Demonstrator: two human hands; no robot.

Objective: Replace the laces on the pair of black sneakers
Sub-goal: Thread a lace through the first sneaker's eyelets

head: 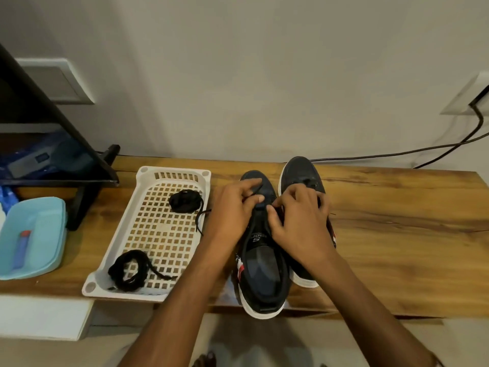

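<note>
Two black sneakers, the near sneaker point(264, 263) and the far sneaker point(301, 170), are stood side by side on the wooden bench point(397, 234). A lace on the near sneaker is pinched by the curled left hand point(232, 207). The right hand point(299, 221) is curled over the eyelets; its grip cannot be told. Two coiled laces point(129, 271) are held in the white basket point(172, 173), just beside the sneakers.

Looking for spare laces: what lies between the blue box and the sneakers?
In the head view, a white basket holding two black lace bundles lies between the blue box and the sneakers.
</note>
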